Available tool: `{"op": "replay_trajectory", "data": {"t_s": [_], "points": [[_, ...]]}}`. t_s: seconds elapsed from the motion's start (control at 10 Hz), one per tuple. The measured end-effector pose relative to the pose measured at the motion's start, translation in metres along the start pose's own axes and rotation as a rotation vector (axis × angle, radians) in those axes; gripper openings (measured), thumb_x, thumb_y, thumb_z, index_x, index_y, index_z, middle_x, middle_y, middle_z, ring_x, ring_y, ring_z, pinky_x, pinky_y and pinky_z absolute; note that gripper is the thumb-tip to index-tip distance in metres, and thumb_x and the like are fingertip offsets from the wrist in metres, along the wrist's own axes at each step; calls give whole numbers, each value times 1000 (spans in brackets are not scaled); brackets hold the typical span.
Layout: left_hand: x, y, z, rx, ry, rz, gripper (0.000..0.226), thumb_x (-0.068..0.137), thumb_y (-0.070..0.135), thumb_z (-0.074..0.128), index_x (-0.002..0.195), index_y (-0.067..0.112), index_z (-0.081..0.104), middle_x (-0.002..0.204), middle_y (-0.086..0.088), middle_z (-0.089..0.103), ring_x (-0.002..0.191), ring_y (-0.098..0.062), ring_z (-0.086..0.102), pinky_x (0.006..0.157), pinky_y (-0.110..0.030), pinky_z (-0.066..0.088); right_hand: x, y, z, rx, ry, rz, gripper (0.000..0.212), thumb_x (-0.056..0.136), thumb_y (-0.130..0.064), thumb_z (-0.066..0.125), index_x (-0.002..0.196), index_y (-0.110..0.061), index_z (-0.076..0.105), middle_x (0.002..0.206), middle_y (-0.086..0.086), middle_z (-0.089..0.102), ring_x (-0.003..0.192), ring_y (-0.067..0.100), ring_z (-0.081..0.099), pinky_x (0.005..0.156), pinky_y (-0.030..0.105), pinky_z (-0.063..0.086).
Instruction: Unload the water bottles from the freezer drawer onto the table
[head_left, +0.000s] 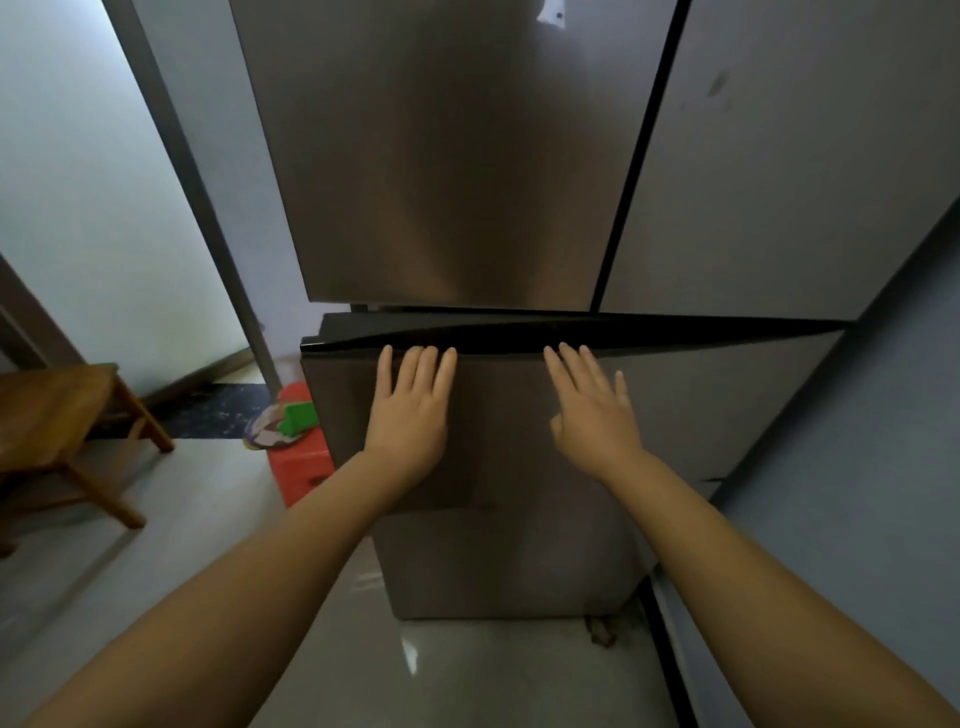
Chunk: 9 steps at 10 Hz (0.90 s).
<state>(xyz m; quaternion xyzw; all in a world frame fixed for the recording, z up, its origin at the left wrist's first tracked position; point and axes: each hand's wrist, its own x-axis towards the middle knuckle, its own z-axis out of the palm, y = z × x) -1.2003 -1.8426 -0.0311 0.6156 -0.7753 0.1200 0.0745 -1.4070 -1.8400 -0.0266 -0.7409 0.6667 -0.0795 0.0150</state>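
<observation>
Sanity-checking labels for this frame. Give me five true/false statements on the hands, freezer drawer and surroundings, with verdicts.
1. Both hands lie flat on the freezer drawer front. True.
2. The left hand grips a water bottle. False: it holds nothing; no bottle is visible.
3. The drawer is slightly ajar at its left end. True.
4. The right hand is balled into a fist. False: its fingers are straight.
5. A wooden stool stands to the left. True.

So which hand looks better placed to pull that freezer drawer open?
Probably the left hand: its fingertips already reach the freezer drawer top edge near the wider gap. The right hand lies flatter, slightly lower.
</observation>
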Motion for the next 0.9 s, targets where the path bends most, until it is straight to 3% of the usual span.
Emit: {"op": "replay_trajectory", "data": {"t_s": [0.3, 0.5, 0.6, 0.7, 0.8, 0.9], "points": [[55, -14, 26, 48, -76, -61, 79, 94, 26, 40, 151, 12, -13, 160, -12, -6, 148, -30, -12, 118, -47, -12, 42, 1, 9, -34, -23, 2, 87, 92, -12, 49, 152, -20, -13, 161, -3, -11, 148, 17, -13, 119, 52, 1], [56, -9, 32, 51, 14, -68, 82, 92, 25, 42, 151, 10, -13, 160, -15, -6, 148, -32, -13, 114, -47, -20, 43, 2, 11, -9, -28, 4, 90, 89, -8, 48, 152, -23, -15, 161, -6, -13, 148, 15, -17, 118, 55, 0], [59, -16, 50, 4, 195, -37, 96, 69, 20, 72, 150, 5, 21, 151, -22, 31, 144, -36, 16, 115, -44, -16, 42, 1, 7, -8, -36, 22, 92, 89, -10, 50, 152, -23, -16, 161, -6, -15, 148, 14, -17, 118, 56, 0], [62, -18, 66, -32, 267, 7, 106, 43, 12, 82, 137, 3, 35, 130, -25, 54, 133, -39, 28, 118, -45, -7, 39, 0, 3, 8, -82, 32, 93, 89, -8, 48, 150, -24, -20, 160, -5, -19, 147, 15, -20, 117, 56, -3], [72, -22, 77, -117, 381, 41, 95, 62, 17, 55, 149, 9, 19, 130, -22, 48, 146, -29, 5, 119, -45, -6, 42, -7, -10, 74, -208, 29, 90, 92, -7, 46, 149, -25, -21, 159, -8, -21, 146, 14, -21, 117, 55, -6], [75, -24, 88, -194, 486, 42, 86, 75, 21, 32, 153, 21, -4, 137, -15, 38, 149, -18, -12, 120, -42, -4, 38, -3, -48, 326, -387, 11, 66, 100, -23, 41, 154, -24, 3, 162, -8, -8, 149, 10, -6, 121, 41, 3]]}}
